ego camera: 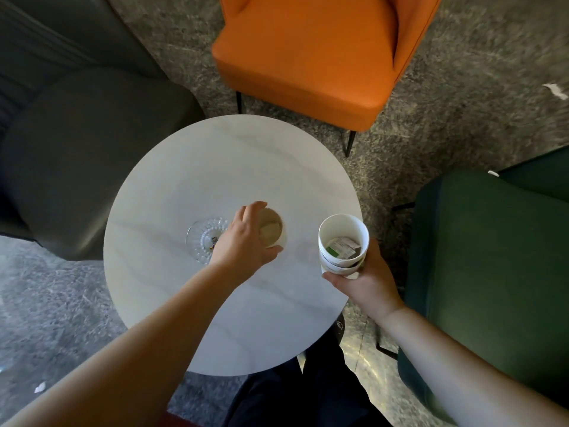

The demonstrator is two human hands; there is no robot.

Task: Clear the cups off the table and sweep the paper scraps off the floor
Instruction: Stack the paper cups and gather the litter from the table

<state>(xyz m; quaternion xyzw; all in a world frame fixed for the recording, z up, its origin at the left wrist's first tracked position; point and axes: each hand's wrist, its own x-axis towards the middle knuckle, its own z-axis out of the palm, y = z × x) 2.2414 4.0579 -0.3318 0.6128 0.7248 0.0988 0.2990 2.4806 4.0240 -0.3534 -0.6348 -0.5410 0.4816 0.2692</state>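
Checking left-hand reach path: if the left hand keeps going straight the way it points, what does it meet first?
Nothing new: the left hand already curls round the paper cup on the table. Beyond it, bare tabletop, then probably the orange chair.

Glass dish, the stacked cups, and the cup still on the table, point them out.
glass dish [201, 237], head view, ribbed bowl
stacked cups [334, 224], head view, inner wall
cup on table [272, 218], head view, inside wall

A white paper cup [272, 228] stands upright on the round white table [215, 180], a tan scrap inside it. Three more white cups [343, 241] sit nested in a stack, tilted, off the table's right edge, with a green-and-white packet inside. White paper scraps [555, 90] lie on the grey floor [462, 87], far right and lower left.
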